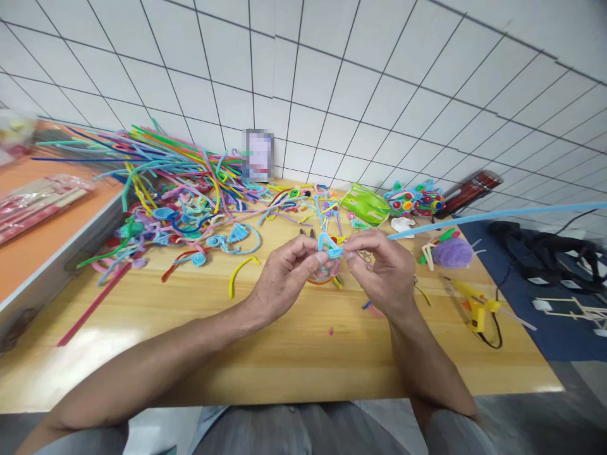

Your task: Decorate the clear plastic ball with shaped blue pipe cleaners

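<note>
- Pinches a little blue triangle (335, 253) of fuzzy stem between the thumb and finger of the left hand (279, 278).
- Grips a long blue stem (474, 218) with the fingers of the right hand (383, 268), closed close up by the triangle, with the loose end sticking out far to the right.
- Holds the triangle over the middle of the bench (190, 354), between the two hands, fingertips nearly meeting.
- Has a round, see-through thing (325, 273) just below the fingers, partly hidden and hard to make out.
- Has a tiny pink bit (331, 331) on the bench, nearer the body, and a bent yellow piece (232, 283) off to the left of the left hand.
- Has a blue fuzzy shape (238, 232) a bit farther back, near a big messy pile (184, 208) of curly, bright bits.
- Shows long fuzzy sticks (161, 148) in lots of colours behind that pile, and a straight red stick (95, 304) in front of it.
- Has a shiny green packet (365, 205) past the right hand, close to the wall (313, 76), next to bright toys (417, 201) with round dots.
- Has a purple fluffy ball (453, 253) to the right of the right hand, with a yellow glue gun (478, 309) lying nearer the body.
- Has an orange table top (28, 272) with red and white packets (42, 205) at the far left.
</note>
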Action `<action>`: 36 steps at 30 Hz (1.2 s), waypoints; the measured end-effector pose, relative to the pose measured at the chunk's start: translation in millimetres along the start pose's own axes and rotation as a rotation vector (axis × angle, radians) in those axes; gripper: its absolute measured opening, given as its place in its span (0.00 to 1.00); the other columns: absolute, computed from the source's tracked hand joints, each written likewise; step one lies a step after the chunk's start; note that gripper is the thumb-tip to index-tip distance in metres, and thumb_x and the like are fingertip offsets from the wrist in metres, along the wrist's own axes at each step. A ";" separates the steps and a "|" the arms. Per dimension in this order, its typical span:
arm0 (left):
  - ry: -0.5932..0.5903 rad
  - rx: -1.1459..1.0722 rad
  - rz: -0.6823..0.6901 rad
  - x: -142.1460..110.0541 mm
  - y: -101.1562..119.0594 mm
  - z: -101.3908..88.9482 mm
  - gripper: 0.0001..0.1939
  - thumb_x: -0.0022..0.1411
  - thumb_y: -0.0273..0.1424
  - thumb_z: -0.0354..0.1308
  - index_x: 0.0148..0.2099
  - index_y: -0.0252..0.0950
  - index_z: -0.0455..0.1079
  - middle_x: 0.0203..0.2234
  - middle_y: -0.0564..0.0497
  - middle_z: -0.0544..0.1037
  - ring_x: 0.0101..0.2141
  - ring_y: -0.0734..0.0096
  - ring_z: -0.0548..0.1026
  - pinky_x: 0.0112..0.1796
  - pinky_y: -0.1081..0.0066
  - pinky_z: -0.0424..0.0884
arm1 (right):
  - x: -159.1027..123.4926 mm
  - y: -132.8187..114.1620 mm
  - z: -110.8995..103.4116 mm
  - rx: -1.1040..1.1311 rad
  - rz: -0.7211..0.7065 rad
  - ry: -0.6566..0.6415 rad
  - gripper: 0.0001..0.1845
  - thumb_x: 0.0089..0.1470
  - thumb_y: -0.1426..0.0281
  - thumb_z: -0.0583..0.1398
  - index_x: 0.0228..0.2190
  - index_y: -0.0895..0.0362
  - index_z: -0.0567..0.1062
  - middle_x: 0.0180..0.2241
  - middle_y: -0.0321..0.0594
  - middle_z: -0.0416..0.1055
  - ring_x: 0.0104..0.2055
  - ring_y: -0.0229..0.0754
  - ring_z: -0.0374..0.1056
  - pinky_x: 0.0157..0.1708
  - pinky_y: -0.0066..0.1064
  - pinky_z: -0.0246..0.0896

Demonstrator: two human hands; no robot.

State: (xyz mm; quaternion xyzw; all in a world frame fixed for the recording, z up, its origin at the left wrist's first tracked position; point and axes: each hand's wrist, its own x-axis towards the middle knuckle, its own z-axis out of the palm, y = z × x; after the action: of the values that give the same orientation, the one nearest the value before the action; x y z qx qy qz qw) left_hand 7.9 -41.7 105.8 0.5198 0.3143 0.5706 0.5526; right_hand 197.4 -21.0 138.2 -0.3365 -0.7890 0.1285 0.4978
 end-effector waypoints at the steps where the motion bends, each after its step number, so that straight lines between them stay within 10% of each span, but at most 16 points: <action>1: -0.004 -0.005 0.004 0.0 -0.1 0.0 0.15 0.66 0.43 0.68 0.39 0.36 0.76 0.28 0.52 0.80 0.28 0.73 0.76 0.33 0.73 0.75 | -0.6 0.5 0.5 0.015 0.014 0.000 0.14 0.55 0.82 0.63 0.36 0.50 0.78 0.34 0.33 0.80 0.35 0.39 0.76 0.39 0.33 0.72; 36: -0.015 -0.044 -0.030 1.4 -5.3 0.7 0.17 0.65 0.45 0.69 0.40 0.36 0.75 0.27 0.53 0.80 0.28 0.73 0.78 0.32 0.74 0.77 | -11.3 5.3 13.0 0.153 0.242 0.053 0.07 0.59 0.75 0.66 0.37 0.50 0.81 0.37 0.34 0.82 0.40 0.40 0.79 0.40 0.32 0.75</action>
State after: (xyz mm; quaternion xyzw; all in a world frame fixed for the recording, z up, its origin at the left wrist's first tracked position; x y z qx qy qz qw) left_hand 10.4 -39.6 101.3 0.5070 0.3053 0.5654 0.5745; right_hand 191.3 -22.8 121.3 -0.3933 -0.7170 0.2384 0.5238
